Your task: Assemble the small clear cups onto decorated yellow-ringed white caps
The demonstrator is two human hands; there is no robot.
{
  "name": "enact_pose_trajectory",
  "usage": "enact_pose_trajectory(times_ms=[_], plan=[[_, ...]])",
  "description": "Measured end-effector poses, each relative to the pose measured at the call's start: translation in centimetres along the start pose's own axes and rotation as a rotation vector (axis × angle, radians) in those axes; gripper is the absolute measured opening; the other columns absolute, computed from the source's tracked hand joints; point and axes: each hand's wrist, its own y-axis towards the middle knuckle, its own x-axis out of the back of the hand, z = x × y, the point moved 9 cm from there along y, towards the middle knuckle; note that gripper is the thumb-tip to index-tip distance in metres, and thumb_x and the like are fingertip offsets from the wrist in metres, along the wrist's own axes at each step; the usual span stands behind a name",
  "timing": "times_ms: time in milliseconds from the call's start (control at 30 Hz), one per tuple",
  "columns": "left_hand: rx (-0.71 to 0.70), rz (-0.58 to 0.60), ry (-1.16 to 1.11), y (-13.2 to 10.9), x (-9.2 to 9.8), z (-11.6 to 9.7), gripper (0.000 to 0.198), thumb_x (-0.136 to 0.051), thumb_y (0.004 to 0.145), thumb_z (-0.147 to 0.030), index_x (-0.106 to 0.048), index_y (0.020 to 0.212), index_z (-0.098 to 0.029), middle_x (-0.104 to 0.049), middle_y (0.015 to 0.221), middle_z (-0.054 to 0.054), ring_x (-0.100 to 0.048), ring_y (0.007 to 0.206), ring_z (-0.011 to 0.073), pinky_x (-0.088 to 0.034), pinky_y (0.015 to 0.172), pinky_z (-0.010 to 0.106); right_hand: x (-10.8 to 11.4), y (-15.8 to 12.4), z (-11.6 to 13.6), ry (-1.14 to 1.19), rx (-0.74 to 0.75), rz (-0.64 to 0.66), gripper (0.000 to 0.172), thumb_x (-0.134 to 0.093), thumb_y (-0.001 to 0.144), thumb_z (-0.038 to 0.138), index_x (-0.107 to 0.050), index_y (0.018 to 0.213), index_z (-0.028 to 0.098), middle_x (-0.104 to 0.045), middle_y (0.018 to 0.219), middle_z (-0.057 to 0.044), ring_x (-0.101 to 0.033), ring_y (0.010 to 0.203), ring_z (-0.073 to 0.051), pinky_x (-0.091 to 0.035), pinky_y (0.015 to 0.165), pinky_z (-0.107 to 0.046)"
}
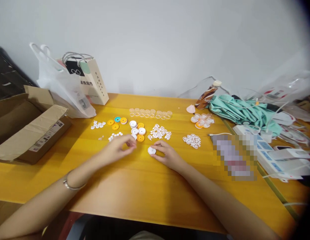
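Note:
My left hand rests on the yellow table with its fingertips pinched together; what they hold is too small to name. My right hand lies just right of it, fingers closed on a small white round disc that sits on the table. Just beyond the hands lie white and orange discs, a pile of white lace-like cut-outs and tiny white bits. A bracelet circles my left wrist.
A row of clear small cups stands further back. An open cardboard box and two bags are at the left. A bottle, teal cloth, white packets and a second lace pile lie right.

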Motion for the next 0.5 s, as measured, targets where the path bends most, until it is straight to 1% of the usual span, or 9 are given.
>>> enact_pose_trajectory(times_ms=[67,100,167,267,400,500], plan=[[-0.061,0.021,-0.024,1.0,-3.5,-1.2,0.01,-0.05,0.083,-0.021,-0.057,0.091,-0.019,-0.065,0.085,0.003,-0.061,0.078,0.0142,-0.049,0.072,0.027,-0.1,0.1,0.0,-0.005,0.01,0.008,0.025,-0.058,0.081,0.027,-0.06,0.106,0.023,-0.057,0.096,-0.008,-0.057,0.09,-0.019,-0.048,0.083,-0.036],[-0.071,-0.005,-0.031,1.4,-4.6,-1.3,0.011,-0.05,0.083,-0.019,-0.057,0.092,-0.019,-0.065,0.085,0.004,-0.062,0.079,0.0145,-0.049,0.074,0.028,-0.2,0.1,0.0,-0.01,0.014,0.016,0.025,-0.058,0.082,0.027,-0.06,0.106,0.023,-0.057,0.096,-0.007,-0.057,0.09,-0.019,-0.049,0.082,-0.037],[-0.056,-0.069,-0.055,2.2,-6.0,-0.8,0.01,-0.051,0.083,-0.018,-0.056,0.09,-0.019,-0.066,0.084,0.004,-0.062,0.078,0.0151,-0.049,0.073,0.028,-0.2,0.1,0.1,-0.018,0.021,0.028,0.025,-0.057,0.082,0.027,-0.06,0.106,0.023,-0.057,0.096,-0.008,-0.057,0.09,-0.019,-0.049,0.082,-0.036],[-0.039,-0.127,-0.068,2.9,-6.5,0.1,0.009,-0.053,0.081,-0.017,-0.056,0.09,-0.019,-0.067,0.084,0.005,-0.063,0.078,0.0164,-0.049,0.073,0.03,-0.1,0.2,0.0,-0.021,0.018,0.027,0.026,-0.057,0.082,0.026,-0.059,0.108,0.023,-0.057,0.097,-0.008,-0.057,0.091,-0.019,-0.049,0.083,-0.036],[-0.032,-0.13,-0.086,2.9,-6.5,0.6,0.01,-0.054,0.079,-0.015,-0.056,0.088,-0.02,-0.067,0.082,0.003,-0.063,0.075,0.0158,-0.049,0.072,0.03,-0.1,0.2,-0.3,0.002,-0.01,0.024,0.029,-0.057,0.082,0.027,-0.054,0.111,0.023,-0.058,0.097,-0.008,-0.057,0.091,-0.019,-0.049,0.083,-0.036],[-0.015,-0.135,-0.122,2.8,-6.6,0.9,0.009,-0.054,0.079,-0.015,-0.056,0.087,-0.019,-0.067,0.081,0.003,-0.063,0.076,0.0152,-0.049,0.071,0.028,0.0,0.2,-0.2,0.018,-0.009,0.017,0.025,-0.056,0.083,0.027,-0.054,0.107,0.021,-0.06,0.096,-0.008,-0.057,0.09,-0.019,-0.049,0.083,-0.036]])
